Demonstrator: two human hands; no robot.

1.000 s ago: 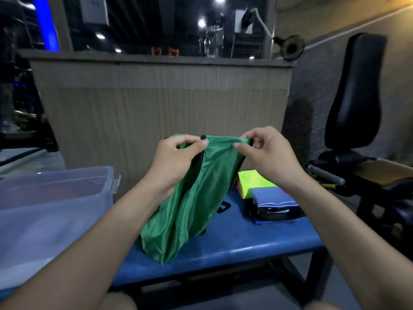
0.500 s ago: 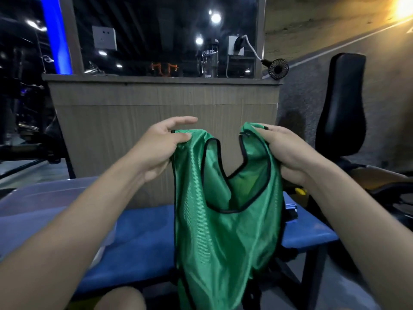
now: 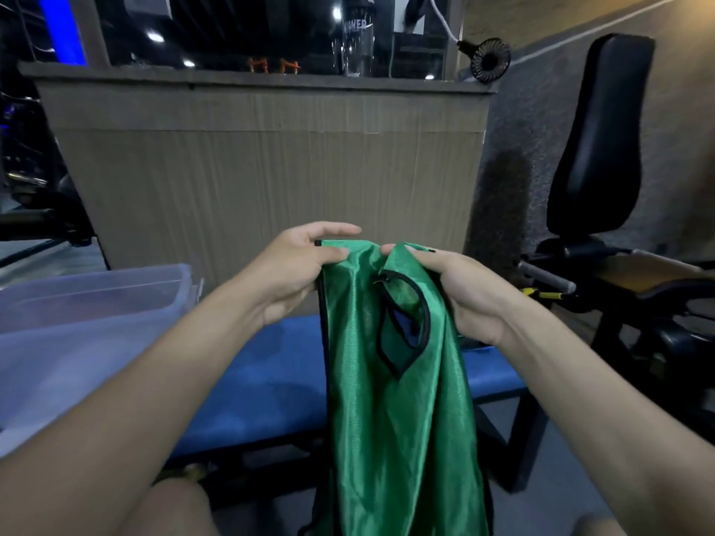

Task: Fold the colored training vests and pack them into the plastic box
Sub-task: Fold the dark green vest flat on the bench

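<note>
A green training vest with black trim hangs in front of me, above a blue padded bench. My left hand pinches its left shoulder strap at the top. My right hand grips the right shoulder strap, and the two straps nearly meet. The neck opening gapes as a narrow black-edged loop below my hands. The vest's lower end drops out of view past my knees. A clear plastic box stands on the bench at the left. The vest and my right arm hide the bench's right part.
A grey ribbed counter wall rises behind the bench, with a clear cup and a small black fan on its ledge. A black padded gym machine seat with a handle bar stands at the right.
My hands have come closer together, bringing the two shoulder straps nearly side by side and narrowing the neck opening. The view has tilted, and the plastic box shows again at the left.
</note>
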